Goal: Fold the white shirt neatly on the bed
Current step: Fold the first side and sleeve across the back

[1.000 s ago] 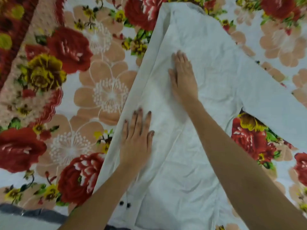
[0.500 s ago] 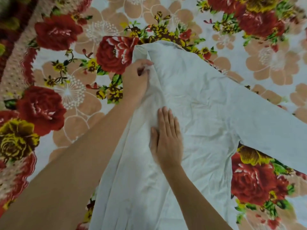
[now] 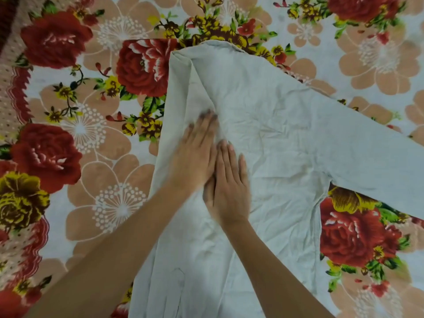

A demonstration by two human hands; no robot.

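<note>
The white shirt (image 3: 275, 138) lies flat on the bed, its left side folded inward over the body. One long sleeve (image 3: 378, 166) stretches out to the right edge of the view. My left hand (image 3: 195, 154) rests flat on the folded left part, fingers together and blurred by motion. Directly beside it, my right hand (image 3: 229, 187) presses flat on the middle of the shirt, and the two hands touch. Neither hand grips any cloth. The shirt's lower end runs out of the bottom of the frame.
The bed is covered by a floral sheet (image 3: 91, 134) with large red roses and beige flowers, showing on all sides of the shirt. A patterned red border (image 3: 13, 92) of the sheet runs along the far left.
My left hand let go of the shirt's upper left edge and slid down onto the fold, beside my right hand. My right hand stayed pressed on the shirt's middle.
</note>
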